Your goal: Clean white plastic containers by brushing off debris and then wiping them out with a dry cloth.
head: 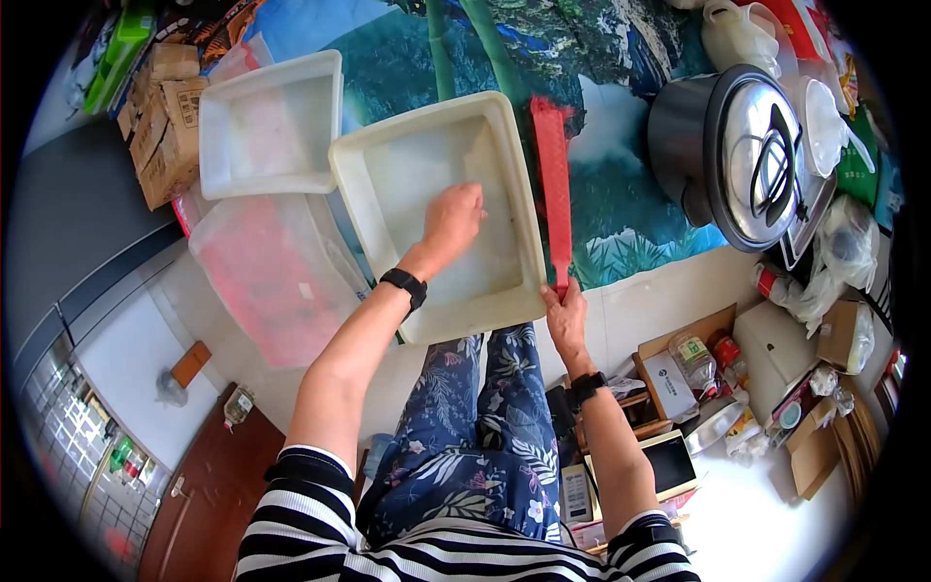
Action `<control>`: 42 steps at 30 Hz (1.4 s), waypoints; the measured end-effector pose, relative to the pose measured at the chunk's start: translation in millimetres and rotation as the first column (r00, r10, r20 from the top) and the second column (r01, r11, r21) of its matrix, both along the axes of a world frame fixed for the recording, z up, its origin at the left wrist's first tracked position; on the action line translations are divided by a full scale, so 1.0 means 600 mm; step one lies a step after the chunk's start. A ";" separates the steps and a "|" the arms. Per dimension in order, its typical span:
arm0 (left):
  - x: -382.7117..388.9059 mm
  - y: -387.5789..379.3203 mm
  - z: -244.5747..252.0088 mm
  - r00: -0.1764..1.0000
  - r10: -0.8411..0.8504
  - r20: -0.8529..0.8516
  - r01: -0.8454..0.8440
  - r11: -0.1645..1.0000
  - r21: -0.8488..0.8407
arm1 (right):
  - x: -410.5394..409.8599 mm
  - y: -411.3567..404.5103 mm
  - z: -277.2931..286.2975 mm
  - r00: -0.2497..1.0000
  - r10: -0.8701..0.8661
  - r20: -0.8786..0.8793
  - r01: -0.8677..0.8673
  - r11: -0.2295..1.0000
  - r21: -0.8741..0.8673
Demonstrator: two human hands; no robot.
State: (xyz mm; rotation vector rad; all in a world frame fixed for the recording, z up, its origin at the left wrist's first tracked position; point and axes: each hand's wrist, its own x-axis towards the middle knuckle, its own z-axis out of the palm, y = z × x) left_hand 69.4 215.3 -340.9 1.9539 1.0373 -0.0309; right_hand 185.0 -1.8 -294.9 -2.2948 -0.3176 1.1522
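Observation:
A large off-white plastic tub (pixel 436 156) sits tilted before me, its near edge above my thighs. Over its inside is my left hand (pixel 454 218), fingers curled in; whether it holds anything is hidden. My right hand (pixel 566 309) grips the handle end of a red brush (pixel 554 182) with bristles at its far end, just right of the tub. A smaller white plastic tub (pixel 331 120) stands at the upper left, close against the large one. Below it lies a translucent plastic bag (pixel 269 269) with something pink showing through.
A dark pot with a shiny metal lid (pixel 764 164) stands on the printed table cover (pixel 618 218) at right. Cardboard boxes (pixel 171 124) are at upper left. Bottles (pixel 691 360), an open carton and other clutter lie at lower right.

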 end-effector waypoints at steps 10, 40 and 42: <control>0.049 0.052 0.019 0.993 -0.097 0.065 0.087 0.986 0.141 | 0.000 -0.008 -0.008 1.000 0.006 0.023 -0.007 1.000 0.016; 0.010 -0.053 -0.006 0.998 -0.069 -0.002 0.069 0.998 0.011 | 0.001 -0.005 -0.006 1.000 0.003 -0.012 -0.003 1.000 -0.009; 0.015 -0.057 0.001 0.940 -0.312 -0.140 0.331 0.931 0.153 | 0.000 -0.004 -0.009 1.000 0.000 -0.015 0.000 1.000 -0.010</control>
